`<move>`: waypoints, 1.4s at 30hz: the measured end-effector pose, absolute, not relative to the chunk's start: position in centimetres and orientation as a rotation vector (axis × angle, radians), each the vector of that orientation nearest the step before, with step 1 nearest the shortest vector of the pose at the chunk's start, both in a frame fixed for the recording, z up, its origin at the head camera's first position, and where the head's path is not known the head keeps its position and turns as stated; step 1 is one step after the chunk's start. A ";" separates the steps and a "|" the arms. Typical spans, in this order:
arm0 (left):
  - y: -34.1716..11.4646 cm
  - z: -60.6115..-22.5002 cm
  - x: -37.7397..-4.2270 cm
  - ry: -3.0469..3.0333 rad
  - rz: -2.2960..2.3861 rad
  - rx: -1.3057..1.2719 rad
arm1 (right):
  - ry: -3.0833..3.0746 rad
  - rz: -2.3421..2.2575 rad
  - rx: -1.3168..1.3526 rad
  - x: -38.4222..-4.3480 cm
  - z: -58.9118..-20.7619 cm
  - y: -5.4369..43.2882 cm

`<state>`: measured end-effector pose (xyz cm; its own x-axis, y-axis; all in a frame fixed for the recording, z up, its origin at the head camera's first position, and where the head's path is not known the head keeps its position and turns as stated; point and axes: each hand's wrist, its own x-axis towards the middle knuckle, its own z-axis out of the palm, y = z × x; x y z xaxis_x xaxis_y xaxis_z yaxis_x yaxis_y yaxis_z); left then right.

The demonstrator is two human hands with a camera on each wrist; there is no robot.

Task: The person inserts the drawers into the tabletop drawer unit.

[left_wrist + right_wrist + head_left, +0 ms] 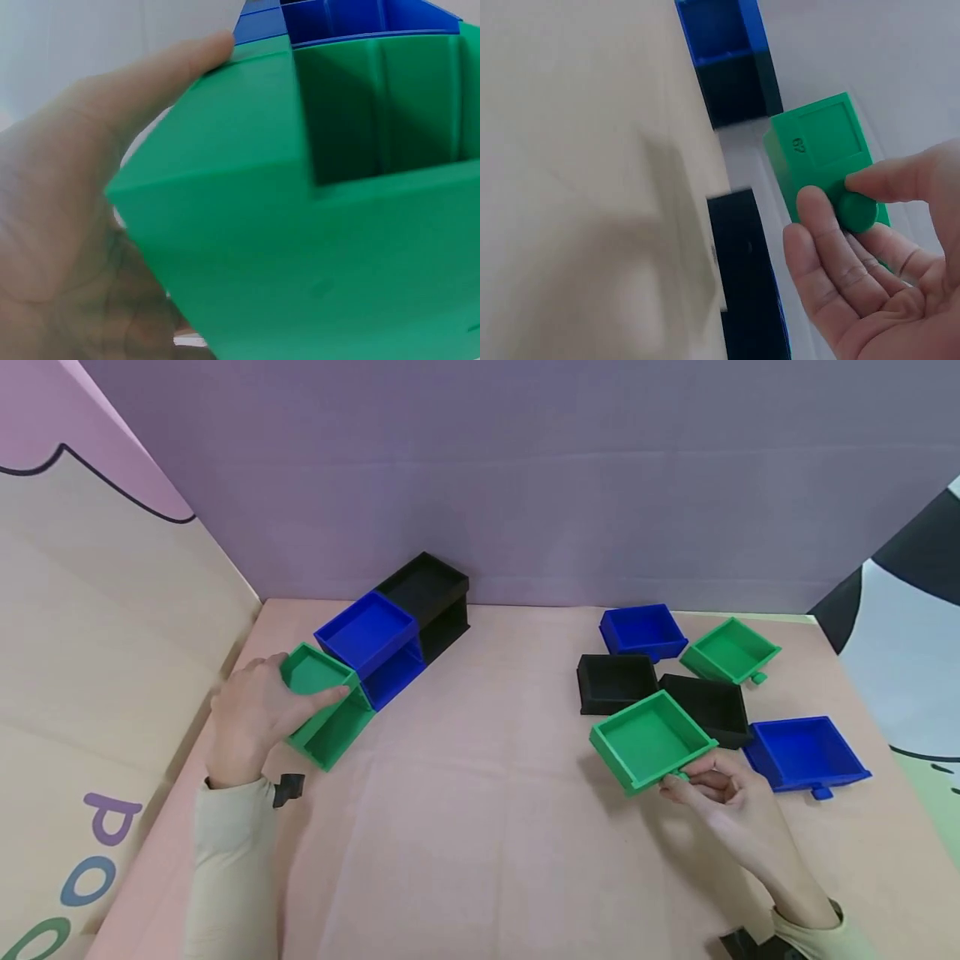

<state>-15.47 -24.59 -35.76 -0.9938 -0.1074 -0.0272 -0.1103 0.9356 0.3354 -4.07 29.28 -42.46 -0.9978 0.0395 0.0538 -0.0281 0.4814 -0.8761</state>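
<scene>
My left hand [258, 714] grips a green open-fronted drawer case [337, 731] at the left, thumb over its near top edge. A blue case [367, 628] and a black case [423, 589] stand in a slanting row behind it. In the left wrist view the hand wraps the side of the green case [217, 232]. My right hand [738, 810] pinches the round knob [857, 212] of a green drawer [652, 739], held above the table with its open top up. The number 67 shows on the drawer's front in the right wrist view.
Other drawers lie at the right: two blue ones [641, 631] [806, 753], two black ones [617, 685] [708, 708] and a second green one [731, 650]. A grey partition [525, 485] rises behind the pink tabletop [480, 827], and a printed panel [90, 652] stands left.
</scene>
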 end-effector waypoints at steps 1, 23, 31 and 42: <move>-24.6 -35.8 -15.4 3.077 0.552 -0.194 | -2.650 1.568 0.001 -4.3 -42.4 28.9; -24.5 -35.9 -15.3 3.055 0.642 -0.233 | -2.649 1.855 0.104 -6.5 -43.4 22.3; -24.3 -35.9 -15.4 3.035 0.629 -0.228 | -2.655 1.851 0.135 -7.2 -44.0 20.4; -24.5 -35.6 -15.7 3.018 0.599 -0.183 | -2.666 1.918 0.174 -7.8 -45.6 16.7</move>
<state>-15.70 -24.50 -35.63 -0.9912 -0.1044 -0.0809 -0.1274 0.9175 0.3769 -7.78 16.73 -45.58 -0.9837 -0.1706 -0.0576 0.0004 0.3177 -0.9482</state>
